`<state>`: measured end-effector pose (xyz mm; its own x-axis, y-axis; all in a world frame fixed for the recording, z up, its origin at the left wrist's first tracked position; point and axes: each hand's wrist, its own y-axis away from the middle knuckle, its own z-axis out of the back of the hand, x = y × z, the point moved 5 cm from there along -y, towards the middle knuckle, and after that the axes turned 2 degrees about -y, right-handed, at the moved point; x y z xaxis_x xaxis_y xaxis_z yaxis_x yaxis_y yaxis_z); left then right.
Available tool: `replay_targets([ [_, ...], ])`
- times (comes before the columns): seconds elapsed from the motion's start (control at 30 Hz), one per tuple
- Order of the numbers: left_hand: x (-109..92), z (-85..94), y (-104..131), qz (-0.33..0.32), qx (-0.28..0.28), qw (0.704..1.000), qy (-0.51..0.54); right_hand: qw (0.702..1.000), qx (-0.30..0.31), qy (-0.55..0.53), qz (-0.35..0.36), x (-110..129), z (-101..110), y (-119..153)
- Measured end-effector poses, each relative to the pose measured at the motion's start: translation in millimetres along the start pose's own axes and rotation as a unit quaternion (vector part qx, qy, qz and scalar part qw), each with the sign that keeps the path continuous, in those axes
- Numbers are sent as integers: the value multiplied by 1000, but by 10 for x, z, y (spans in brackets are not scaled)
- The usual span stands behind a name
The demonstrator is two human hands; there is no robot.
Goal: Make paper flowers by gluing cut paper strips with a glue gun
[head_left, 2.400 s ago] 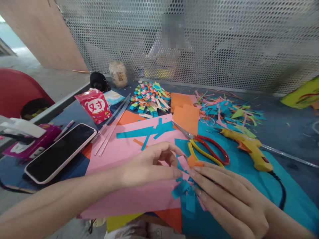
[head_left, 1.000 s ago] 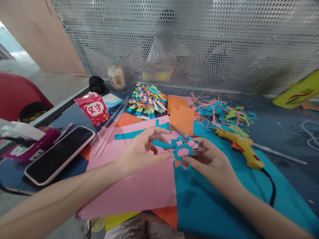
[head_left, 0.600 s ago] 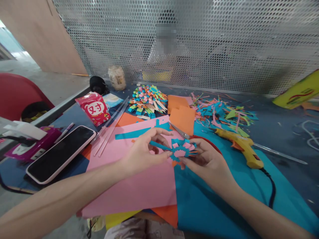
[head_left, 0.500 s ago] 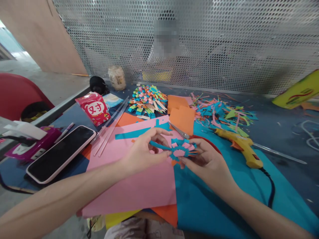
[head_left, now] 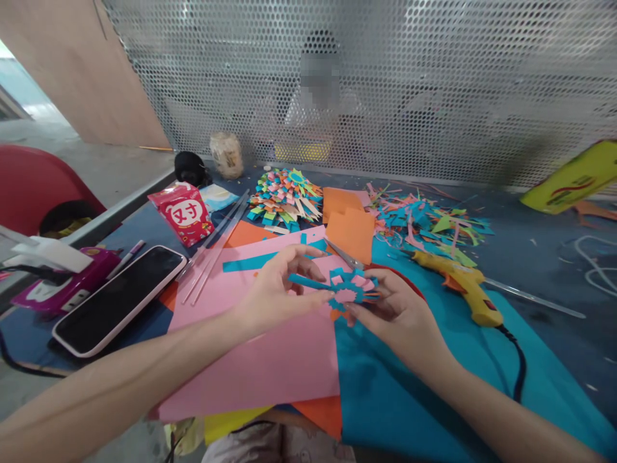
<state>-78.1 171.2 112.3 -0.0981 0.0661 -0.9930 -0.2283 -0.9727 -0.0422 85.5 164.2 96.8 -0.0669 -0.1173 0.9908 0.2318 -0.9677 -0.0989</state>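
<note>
Between my hands is a paper flower [head_left: 345,295] with a pink centre, blue petals and some pink and orange strips. My right hand [head_left: 400,308] pinches its right side between thumb and fingers. My left hand [head_left: 289,289] has its thumb at the flower's left edge, and a blue paper strip [head_left: 308,281] runs from its fingers to the flower. Below lie a pink sheet [head_left: 270,370] and a blue sheet [head_left: 400,399]. Scissors [head_left: 344,254] with red handles, partly hidden by my right hand, lie just behind the flower.
A yellow glue gun [head_left: 457,283] lies at the right, its cord trailing forward. Paper flowers [head_left: 284,196] and cut scraps [head_left: 424,218] are at the back. A phone [head_left: 118,299], clear sticks [head_left: 214,257] and a red packet [head_left: 183,212] lie left. A perforated metal panel [head_left: 385,83] stands behind.
Both hands hold nearly the same pose around the flower. The view has shifted very slightly; nothing has been taken up or let go.
</note>
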Motion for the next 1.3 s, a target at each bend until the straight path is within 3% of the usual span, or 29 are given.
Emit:
replay_targets([
  [0.2,75,70,-27,59,-27,989,135,998,-26,-28,-55,-60,77,-54],
  [0.33,194,41,-37,102,-17,976,192,998,-40,-13,-49,-60,140,-48],
  [0.47,243,-56,-16,152,26,968,197,994,-12,54,94,95,154,-14],
  [0.6,275,-218,39,210,120,950,195,937,60,177,294,290,55,85],
  [0.7,268,-258,39,173,151,958,169,906,90,219,351,322,-7,136],
  [0.8,292,-222,23,165,132,963,166,907,96,220,345,294,-8,150],
  [1.03,247,-130,10,152,74,971,169,955,69,150,245,211,112,147],
  [1.3,201,33,-8,154,-61,968,190,970,-17,90,223,259,220,96],
])
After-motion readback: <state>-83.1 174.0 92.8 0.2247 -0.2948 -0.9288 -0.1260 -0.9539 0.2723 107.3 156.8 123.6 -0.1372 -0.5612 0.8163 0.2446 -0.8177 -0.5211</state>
